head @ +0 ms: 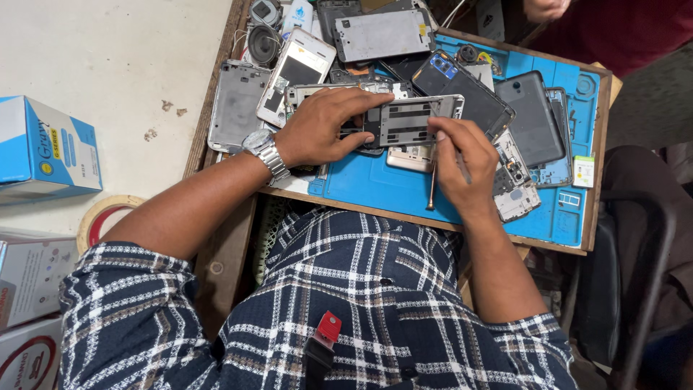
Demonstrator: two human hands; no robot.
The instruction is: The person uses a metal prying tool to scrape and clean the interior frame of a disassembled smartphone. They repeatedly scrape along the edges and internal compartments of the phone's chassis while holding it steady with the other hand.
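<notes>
Grey-black phone mid-frame (pixel 411 120) is the part in hand: flat rectangular plate, dark centre panel with slots and cut-outs, lighter metal-coloured rim, long side running left-right. It sits above the blue work mat (pixel 375 184), just over a gold-beige phone body (pixel 410 157) lying on the mat.

Left hand (pixel 321 126) grasps the frame at its left end: thumb underneath the near edge, fingers curled over the far edge. Steel wristwatch (pixel 266 150) on that wrist.

Right hand (pixel 462 162) is clenched around a thin tool (pixel 432 186); the shaft points down towards the near edge of the mat, brownish tip end visible. Thumb and forefinger rest at the frame's right near corner, touching it. Whether a second thin rod sits in the same grip, I cannot tell.

Surroundings: mat lies on a wooden tray-like board (pixel 603 166). Piled on it are phone parts: a white phone with dark screen (pixel 297 72), a grey back cover (pixel 237 107) at far left, a grey plate (pixel 382 33) at the top, a dark phone with blue camera strip (pixel 469 92), a dark grey back shell (pixel 533 119) on the right, an opened board assembly (pixel 514 184) just beside the right hand.

Off the board: blue-and-white carton (pixel 43 148) and a tape roll (pixel 101 217) on the pale table at left. Another person's hand (pixel 545 9) at top edge, well apart.
</notes>
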